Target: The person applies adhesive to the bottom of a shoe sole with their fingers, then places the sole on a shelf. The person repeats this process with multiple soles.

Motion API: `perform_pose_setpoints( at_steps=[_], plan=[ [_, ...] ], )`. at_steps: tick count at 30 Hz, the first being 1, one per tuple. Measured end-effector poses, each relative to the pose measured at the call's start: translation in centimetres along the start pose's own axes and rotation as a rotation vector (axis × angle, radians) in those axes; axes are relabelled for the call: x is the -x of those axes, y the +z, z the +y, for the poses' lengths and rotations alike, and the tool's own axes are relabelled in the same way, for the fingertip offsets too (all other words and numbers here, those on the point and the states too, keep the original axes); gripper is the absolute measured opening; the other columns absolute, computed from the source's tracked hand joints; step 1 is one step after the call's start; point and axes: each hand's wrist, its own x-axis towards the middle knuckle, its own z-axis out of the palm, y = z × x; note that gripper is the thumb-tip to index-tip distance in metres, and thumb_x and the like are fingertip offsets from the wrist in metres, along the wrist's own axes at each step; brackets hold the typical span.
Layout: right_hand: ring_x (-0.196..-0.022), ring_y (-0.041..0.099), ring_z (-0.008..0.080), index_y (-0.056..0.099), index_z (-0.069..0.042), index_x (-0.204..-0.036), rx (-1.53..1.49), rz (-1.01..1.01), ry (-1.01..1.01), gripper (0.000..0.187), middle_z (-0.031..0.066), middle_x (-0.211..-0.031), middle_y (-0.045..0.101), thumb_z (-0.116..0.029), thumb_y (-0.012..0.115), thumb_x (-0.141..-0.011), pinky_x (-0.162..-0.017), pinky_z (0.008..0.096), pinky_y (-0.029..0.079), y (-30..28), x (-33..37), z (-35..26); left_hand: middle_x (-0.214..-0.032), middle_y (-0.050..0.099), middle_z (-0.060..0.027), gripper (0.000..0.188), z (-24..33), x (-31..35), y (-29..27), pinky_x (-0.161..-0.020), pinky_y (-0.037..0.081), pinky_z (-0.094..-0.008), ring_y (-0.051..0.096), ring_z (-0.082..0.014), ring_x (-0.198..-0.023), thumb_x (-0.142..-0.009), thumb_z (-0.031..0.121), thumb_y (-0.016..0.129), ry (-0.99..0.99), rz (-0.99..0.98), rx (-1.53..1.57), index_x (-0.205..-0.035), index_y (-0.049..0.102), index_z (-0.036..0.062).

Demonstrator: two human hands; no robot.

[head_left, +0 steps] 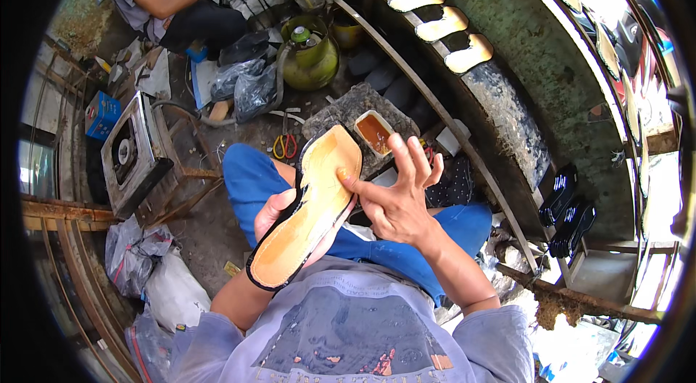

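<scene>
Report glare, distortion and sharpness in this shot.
Head view: daylight blows out the right side; head view: the green wall looks bowed and black borders fill the corners; head view: the tan insole in the left hand looks fairly sharp.

Bright light [665, 202] glares beyond a mottled greenish wall [551, 86]; the floor [203, 242] is grey.
</scene>
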Motion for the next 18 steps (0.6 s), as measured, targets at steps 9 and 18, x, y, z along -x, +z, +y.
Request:
perform_pose_setpoints(
  at_steps=[9, 18],
  plan=[
    [-0.156, 0.016, 0.0241, 0.07, -0.045, -0.131, 0.011, 0.088, -0.24, 0.05, -0.012, -0.161, 0.043, -0.035, 0.061, -0.083, -0.122, 0.0557, -0.009, 1.6, 1.9, -2.5, -0.143, 0.063, -0.0156, 0.054, 0.0, -0.6, -1.3, -0.119, 0.04, -0.0436, 0.059, -0.03, -0.132, -0.101, 0.035, 0.053, -0.004, -0.002, 0.129, -0.146, 0.055, 0.005],
    [-0.152, 0.018, 0.0182, 0.068, -0.048, -0.132, -0.097, 0.136, -0.233, 0.053, -0.0198, -0.157, 0.04, -0.036, 0.061, -0.081, -0.112, 0.0533, 0.01, 2.0, 4.2, -6.9, -0.157, 0.047, -0.0198, 0.061, 0.3, -1.1, -1.4, -0.125, 0.033, -0.0497, 0.035, -0.038, -0.151, -0.104, 0.036, 0.047, 0.048, 0.131, 0.313, -0.157, 0.042, 0.0045]
  ],
)
